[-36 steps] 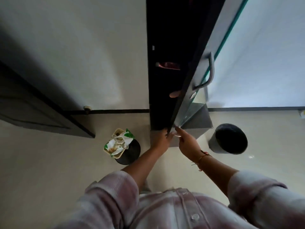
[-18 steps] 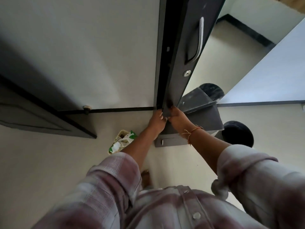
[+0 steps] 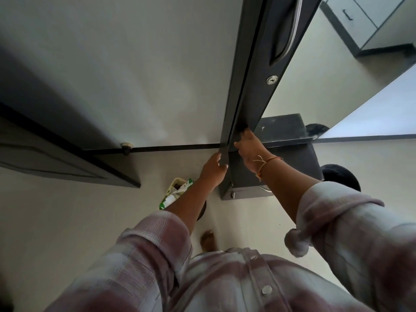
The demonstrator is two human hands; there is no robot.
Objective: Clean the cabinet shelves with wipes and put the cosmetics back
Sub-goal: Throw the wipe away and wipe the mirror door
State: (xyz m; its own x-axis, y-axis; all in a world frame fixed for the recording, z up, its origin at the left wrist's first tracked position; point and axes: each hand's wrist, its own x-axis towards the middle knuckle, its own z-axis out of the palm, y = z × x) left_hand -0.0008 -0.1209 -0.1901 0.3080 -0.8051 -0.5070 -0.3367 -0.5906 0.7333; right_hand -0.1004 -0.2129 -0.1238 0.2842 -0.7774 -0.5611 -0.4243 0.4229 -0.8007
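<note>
cabinet door [image 3: 258, 102] is nearly shut now, only a thin dark gap left against the cabinet frame [image 3: 235, 86]. a second ago it was wide open and you could see inside. left hand [image 3: 212, 167] curls round the frame's bottom corner. right hand [image 3: 249, 149] hooks the door's lower edge, fingertips hidden in the gap. shelves are hidden behind the door. wipes pack [image 3: 175, 194] sits low down, just beside the left forearm, same spot as before

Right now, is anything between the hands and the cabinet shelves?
Yes: the dark cabinet door, almost shut, hides the shelves. The right hand grips its bottom edge; the left hand grips the cabinet frame beside it.
</note>
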